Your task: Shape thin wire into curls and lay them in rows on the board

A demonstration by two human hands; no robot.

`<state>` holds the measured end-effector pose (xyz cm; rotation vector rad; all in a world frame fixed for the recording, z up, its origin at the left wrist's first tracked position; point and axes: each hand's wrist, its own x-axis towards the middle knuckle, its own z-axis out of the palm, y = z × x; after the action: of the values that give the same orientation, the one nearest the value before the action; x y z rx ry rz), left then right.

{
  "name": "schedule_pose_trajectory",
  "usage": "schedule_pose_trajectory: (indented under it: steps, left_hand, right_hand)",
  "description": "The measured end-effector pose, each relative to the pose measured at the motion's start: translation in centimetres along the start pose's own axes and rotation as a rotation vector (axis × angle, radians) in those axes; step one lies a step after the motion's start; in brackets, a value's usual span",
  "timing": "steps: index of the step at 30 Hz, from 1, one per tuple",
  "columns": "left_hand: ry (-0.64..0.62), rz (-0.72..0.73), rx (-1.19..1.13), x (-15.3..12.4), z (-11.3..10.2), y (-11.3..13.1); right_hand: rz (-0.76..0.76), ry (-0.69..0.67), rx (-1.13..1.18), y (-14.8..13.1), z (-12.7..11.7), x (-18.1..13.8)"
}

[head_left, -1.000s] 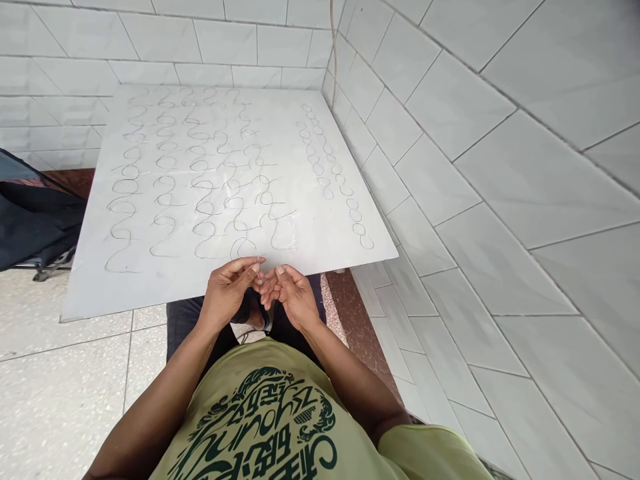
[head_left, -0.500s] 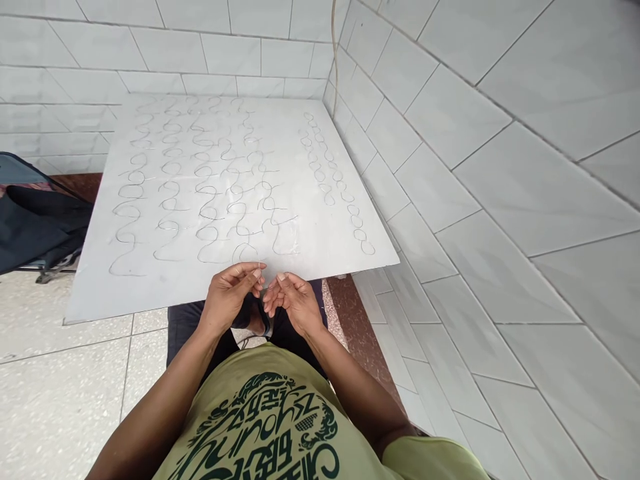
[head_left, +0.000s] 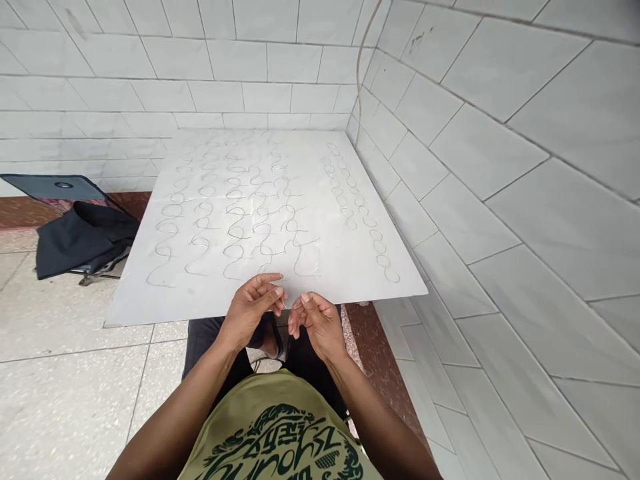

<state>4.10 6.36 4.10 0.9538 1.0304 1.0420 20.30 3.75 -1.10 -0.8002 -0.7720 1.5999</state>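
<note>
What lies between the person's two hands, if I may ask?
A thin bent wire lies between the left hand and right hand, in the head view.

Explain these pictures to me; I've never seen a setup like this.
One camera worn on a person's head looks forward and down, so you see their own arms and green T-shirt. Their left hand and right hand appear to hold a thin wire between them. Ahead lies a white board bearing rows of wavy wire shapes, beside a tiled wall.
</note>
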Motion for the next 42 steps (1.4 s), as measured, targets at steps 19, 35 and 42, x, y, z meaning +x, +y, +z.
schedule_pose_trajectory:
  steps: [19,35,42]
  left_hand:
    - [0.163,0.302,0.748,0.7,-1.5,0.4]
    - [0.124,0.209,0.144,1.8,0.1,1.5]
    - [0.264,0.306,0.390,-0.3,-0.1,1.0]
  right_hand:
    - [0.059,-0.016,-0.041,1.0,-0.1,-0.7]
    - [-0.044,0.028,-0.021,-1.4,-0.2,1.3]
    - [-0.153,0.085,-0.072,-4.6,-1.9,4.8]
